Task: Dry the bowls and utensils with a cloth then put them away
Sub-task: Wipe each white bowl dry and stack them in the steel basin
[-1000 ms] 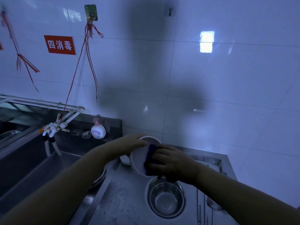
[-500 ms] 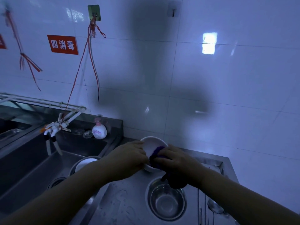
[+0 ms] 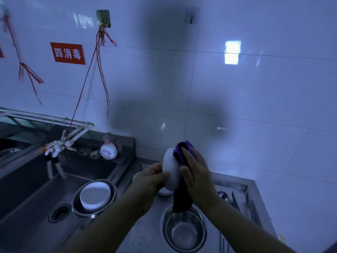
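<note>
The left hand (image 3: 149, 177) has its fingers (image 3: 160, 175) curled round the outside of a white bowl (image 3: 170, 172), which is held on edge above the steel table (image 3: 145, 232). The right hand (image 3: 196, 172) presses a purple cloth (image 3: 182, 148) against the bowl from the other side, fingers laid nearly straight over the fabric and the thumb tucked at the bowl's rim; the cloth's dark tail hangs down at 6 o'clock from the hand, its tip just above an empty steel bowl (image 3: 184, 230) standing on the table.

At 9 o'clock from the hands a sink basin (image 3: 27, 194) opens, its raised edge running between basin and table. In it sits a steel bowl holding stacked white bowls (image 3: 94, 195), just beside the drain (image 3: 59, 212). At 3 o'clock, near the right wrist, utensils (image 3: 235, 199) lie in a shallow tray, close to the table's far edge.

A soap bottle (image 3: 108, 148) stands on the ledge behind the sink, near a white tap (image 3: 56, 147) tied with red string. The wall is pale glossy tile carrying a red sign (image 3: 67, 53) and two stick-on hooks; the light is dim and bluish. Above the hands the air is open up to the wall.
</note>
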Available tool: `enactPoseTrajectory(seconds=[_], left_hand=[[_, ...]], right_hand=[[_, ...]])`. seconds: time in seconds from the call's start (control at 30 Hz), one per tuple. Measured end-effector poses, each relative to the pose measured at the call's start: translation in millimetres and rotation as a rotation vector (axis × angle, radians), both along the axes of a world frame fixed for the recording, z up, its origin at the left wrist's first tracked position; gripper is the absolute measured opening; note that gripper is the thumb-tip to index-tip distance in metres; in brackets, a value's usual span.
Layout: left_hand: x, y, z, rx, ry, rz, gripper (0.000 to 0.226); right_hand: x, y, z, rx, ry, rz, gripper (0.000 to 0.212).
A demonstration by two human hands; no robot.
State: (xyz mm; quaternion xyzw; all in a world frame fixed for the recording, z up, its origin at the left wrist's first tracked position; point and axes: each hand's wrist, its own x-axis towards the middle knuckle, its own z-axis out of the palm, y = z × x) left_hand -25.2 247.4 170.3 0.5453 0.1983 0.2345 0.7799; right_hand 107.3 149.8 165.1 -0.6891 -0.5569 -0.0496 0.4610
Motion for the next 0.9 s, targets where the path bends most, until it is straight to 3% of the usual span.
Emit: enactPoseTrajectory(seconds=[0.1,0.3,0.37,0.5,0.63,0.73,0.8,0.9], left_hand=[[7,-7,3,-0.046,-0.056,-0.007,0.026],[12,-15,12,0.051,-0.093,-0.022,0.036],[12,-18,13,0.085,-0.092,-0.050,0.033],[9,-13,10,0.153,-0.023,-0.035,0.027],[7,-6,12,0.109,-0.078,-0.059,0.025],[5,-3,15,0.015,-0.160,-0.055,0.023],[6,-1,16,-0.116,-0.218,-0.010,0.025],[8,-1,16,-0.224,-0.253,0.041,0.025]], right_hand=[[-11,3,-4,0.049,0.049,-0.045,0.065],[-19,2,-10,0.164,-0.226,-0.167,0.040],[-14,7,0,0.146,-0.103,-0.198,0.038],[4,20,30,0.138,0.329,-0.116,0.016],[18,19,40,0.111,0.714,-0.123,0.025],[17,19,33,0.114,0.843,-0.135,0.027],[12,22,26,0.137,0.772,-0.156,0.025],[5,24,13,0.107,0.385,-0.226,0.027]])
